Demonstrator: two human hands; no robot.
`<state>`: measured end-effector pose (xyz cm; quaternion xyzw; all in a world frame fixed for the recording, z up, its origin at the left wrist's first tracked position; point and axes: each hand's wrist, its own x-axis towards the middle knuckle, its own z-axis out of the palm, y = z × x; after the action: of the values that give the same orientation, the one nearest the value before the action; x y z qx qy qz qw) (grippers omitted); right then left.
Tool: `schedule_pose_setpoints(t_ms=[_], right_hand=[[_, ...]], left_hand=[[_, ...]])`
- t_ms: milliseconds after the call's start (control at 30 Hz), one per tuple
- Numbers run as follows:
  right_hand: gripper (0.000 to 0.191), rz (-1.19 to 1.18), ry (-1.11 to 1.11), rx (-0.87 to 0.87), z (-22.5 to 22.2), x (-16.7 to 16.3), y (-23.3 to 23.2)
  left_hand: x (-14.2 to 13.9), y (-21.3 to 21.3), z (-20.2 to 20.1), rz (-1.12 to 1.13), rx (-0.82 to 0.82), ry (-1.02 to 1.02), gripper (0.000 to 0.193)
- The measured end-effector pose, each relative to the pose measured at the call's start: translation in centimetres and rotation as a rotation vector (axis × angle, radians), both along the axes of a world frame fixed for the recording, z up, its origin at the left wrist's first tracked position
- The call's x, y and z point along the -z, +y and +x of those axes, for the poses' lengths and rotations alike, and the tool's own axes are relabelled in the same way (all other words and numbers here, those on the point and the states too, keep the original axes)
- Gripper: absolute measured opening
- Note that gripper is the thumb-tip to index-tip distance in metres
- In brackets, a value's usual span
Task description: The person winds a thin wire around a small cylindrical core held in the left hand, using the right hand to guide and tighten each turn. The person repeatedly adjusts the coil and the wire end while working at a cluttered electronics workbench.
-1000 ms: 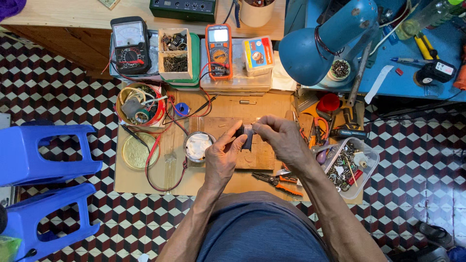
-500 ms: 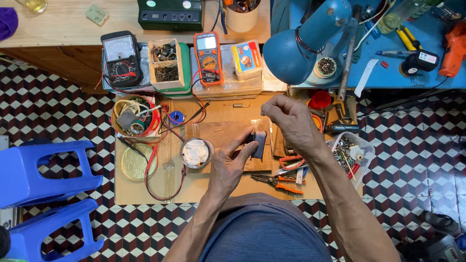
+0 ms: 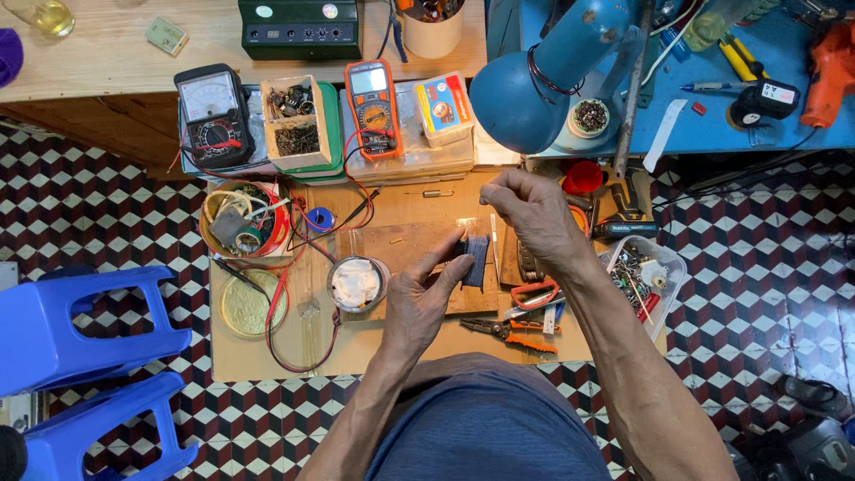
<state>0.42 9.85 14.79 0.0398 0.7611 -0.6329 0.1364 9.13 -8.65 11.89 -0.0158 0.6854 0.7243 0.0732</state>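
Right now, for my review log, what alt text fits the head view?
Seen from above, the left hand pinches a small dark block over a wooden board, while the right hand is raised beside it with fingertips pinched. Meters, pliers and a blue lamp surround them.

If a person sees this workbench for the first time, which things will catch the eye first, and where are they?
First is the big blue lamp at the upper right, leaning over the bench. At the centre, the left hand pinches a small dark flat part above the wooden board, while the right hand is raised beside it with fingers closed. An orange multimeter and a black analogue meter stand at the upper left.
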Motion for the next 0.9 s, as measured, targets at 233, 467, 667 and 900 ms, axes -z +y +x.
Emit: schedule_pose_setpoints(t_ms=[233, 467, 667, 900], right_hand=[[0.021, -0.018, -0.08, -0.028, 0.0, 2.2, 0.3], [0.017, -0.179, -0.327, 0.022, 2.3, 6.1, -0.1], [0.024, -0.075, -0.222, 0.017, 6.7, 7.1, -1.4], [0.021, 0.114, -0.057, -0.02, 8.1, 5.2, -2.0]], left_hand=[[-0.2, 0.1, -0.2, 0.007, -0.016, -0.021, 0.044], [0.4, 0.4, -1.2, 0.121, -0.04, -0.069, 0.046], [1.3, 1.0, -3.1, 0.181, -0.173, -0.124, 0.044], [1.9, 1.0, -4.2, 0.225, -0.221, -0.119, 0.044]])
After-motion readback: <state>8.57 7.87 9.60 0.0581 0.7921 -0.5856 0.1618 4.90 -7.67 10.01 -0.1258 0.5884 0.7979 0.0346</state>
